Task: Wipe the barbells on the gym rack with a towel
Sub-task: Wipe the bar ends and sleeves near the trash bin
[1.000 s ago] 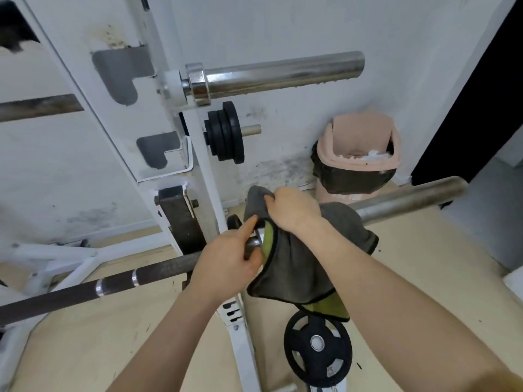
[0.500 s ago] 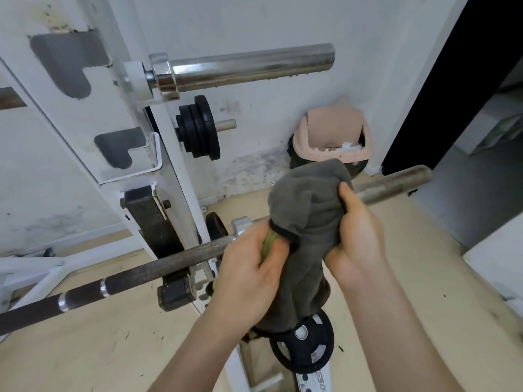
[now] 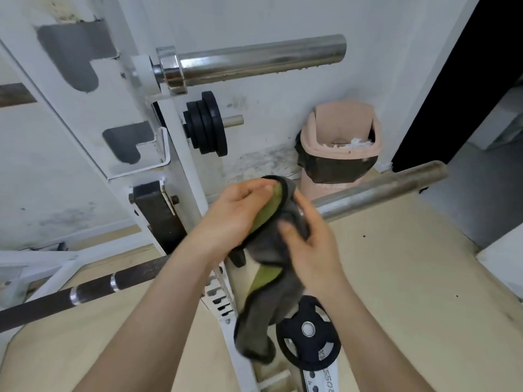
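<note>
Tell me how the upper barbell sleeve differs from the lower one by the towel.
The upper sleeve is bright, mirror-like chrome; the lower sleeve is dull, matte grey. The upper sleeve shows its whole length untouched; the lower sleeve's inner end is hidden behind the towel, which the left hand and right hand grip. Both carry no plates and jut rightward from the white rack.

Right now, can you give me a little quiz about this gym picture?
1. True or false: the left hand and the right hand both hold the towel.
2. What stands by the wall behind the lower barbell? A) a bin B) a chair C) a ball
3. Fill in: the towel is grey on one side and ____ on the other.
Key: 1 true; 2 A; 3 green.
</note>
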The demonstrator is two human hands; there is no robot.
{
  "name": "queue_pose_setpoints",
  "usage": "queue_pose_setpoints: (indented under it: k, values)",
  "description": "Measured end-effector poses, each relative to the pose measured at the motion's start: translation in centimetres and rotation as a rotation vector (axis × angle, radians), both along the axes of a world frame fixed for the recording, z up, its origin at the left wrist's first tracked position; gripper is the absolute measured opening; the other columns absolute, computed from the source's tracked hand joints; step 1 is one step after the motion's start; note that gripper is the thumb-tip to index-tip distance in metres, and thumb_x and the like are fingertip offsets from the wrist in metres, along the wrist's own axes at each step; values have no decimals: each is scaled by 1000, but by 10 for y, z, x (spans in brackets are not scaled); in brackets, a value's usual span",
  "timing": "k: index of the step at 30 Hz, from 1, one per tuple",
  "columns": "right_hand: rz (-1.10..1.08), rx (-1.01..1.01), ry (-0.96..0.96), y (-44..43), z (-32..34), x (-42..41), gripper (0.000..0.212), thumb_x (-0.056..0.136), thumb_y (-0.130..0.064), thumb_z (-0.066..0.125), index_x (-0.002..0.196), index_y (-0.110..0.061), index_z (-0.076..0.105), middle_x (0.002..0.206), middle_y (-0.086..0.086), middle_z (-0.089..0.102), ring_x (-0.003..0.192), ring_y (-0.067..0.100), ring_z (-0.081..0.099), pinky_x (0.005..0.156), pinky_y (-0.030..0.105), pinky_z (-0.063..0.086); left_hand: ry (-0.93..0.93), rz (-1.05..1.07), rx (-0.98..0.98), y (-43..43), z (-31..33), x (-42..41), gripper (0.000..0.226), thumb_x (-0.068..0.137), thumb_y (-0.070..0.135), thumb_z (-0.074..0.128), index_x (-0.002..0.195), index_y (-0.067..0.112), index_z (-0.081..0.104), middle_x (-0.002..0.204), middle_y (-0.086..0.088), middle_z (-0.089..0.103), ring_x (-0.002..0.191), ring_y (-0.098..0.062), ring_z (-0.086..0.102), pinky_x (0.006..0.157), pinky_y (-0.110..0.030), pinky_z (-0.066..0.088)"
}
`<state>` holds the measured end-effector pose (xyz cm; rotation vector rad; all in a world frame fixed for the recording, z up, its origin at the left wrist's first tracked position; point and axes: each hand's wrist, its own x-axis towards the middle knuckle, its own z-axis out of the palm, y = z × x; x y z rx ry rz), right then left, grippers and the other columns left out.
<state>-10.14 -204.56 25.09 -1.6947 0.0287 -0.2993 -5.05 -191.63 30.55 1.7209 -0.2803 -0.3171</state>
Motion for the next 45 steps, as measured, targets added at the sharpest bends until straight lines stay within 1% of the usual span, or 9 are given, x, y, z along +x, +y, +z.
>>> queue_pose_setpoints:
  k: [3, 8, 12, 22, 27, 31, 36, 40, 45]
  values:
    - [-324, -22, -124, -27, 9, 13, 36, 91, -2, 50, 100, -32, 67, 88, -19, 70, 88, -5, 62, 79, 15, 48, -106, 183, 215, 30, -20, 5, 29, 97, 17, 49, 117, 29, 65, 103, 11, 69, 100, -5, 63, 95, -31, 49]
    - [-140, -610, 78, -3, 6, 39, 29, 95, -27, 38, 71, -22, 53, 72, -1, 59, 75, 18, 55, 67, 37, 41, -356, -72, 899, 29, -61, -7, 41, 88, 58, 45, 120, 33, 40, 78, 19, 50, 77, -8, 48, 69, -33, 38]
    - [-97, -884, 55, 37, -9, 47, 33, 89, -32, 30, 90, -20, 61, 93, -1, 66, 94, 21, 56, 91, 40, 38, -353, 9, 874, 28, -63, -3, 19, 85, 43, 47, 93, 28, 39, 74, 14, 49, 77, -20, 55, 66, -32, 34]
    - [-118, -1142, 445, -22, 7, 124, 16, 92, -17, 44, 94, -12, 59, 109, 14, 64, 99, 34, 59, 85, 39, 41, -457, 63, 712, 32, -70, -10, 48, 76, 35, 73, 113, 32, 44, 109, 15, 50, 96, -9, 50, 78, -37, 51]
    - [-167, -826, 243, -42, 10, 102, 33, 98, -27, 40, 95, -4, 64, 100, 19, 67, 96, 38, 60, 71, 36, 41, -347, 61, 725, 20, -70, 2, 48, 89, 57, 50, 127, 29, 43, 122, 11, 50, 93, -19, 62, 78, -43, 53]
    - [34, -976, 56, 13, -12, 68, 32, 99, -35, 38, 94, -15, 62, 90, 13, 69, 85, 33, 62, 67, 35, 38, -392, 78, 707, 11, -72, 1, 40, 82, 40, 66, 116, 24, 54, 110, 7, 60, 96, -16, 60, 79, -35, 49]
    - [-51, -1234, 36, -39, -18, 85, 33, 98, -34, 36, 92, -19, 65, 84, 6, 70, 86, 27, 63, 100, 38, 31, -518, 119, 792, 13, -80, -17, 63, 73, 29, 80, 129, 22, 52, 131, 6, 52, 117, -14, 50, 97, -35, 47]
    - [-225, -1269, 299, -112, -13, 96, 29, 93, -36, 32, 85, -24, 58, 89, 4, 68, 96, 27, 61, 105, 47, 27, -785, 145, 843, 7, -72, -23, 30, 81, 38, 62, 106, 22, 61, 107, 4, 56, 99, -17, 53, 82, -36, 49]
    - [-133, -1273, 278, -82, -6, 94, 36, 95, -35, 34, 88, -16, 64, 98, 13, 70, 94, 32, 63, 82, 38, 40, -531, 149, 978, -13, -73, 11, 49, 95, 50, 30, 124, 19, 53, 115, -5, 59, 106, -26, 54, 86, -42, 48]
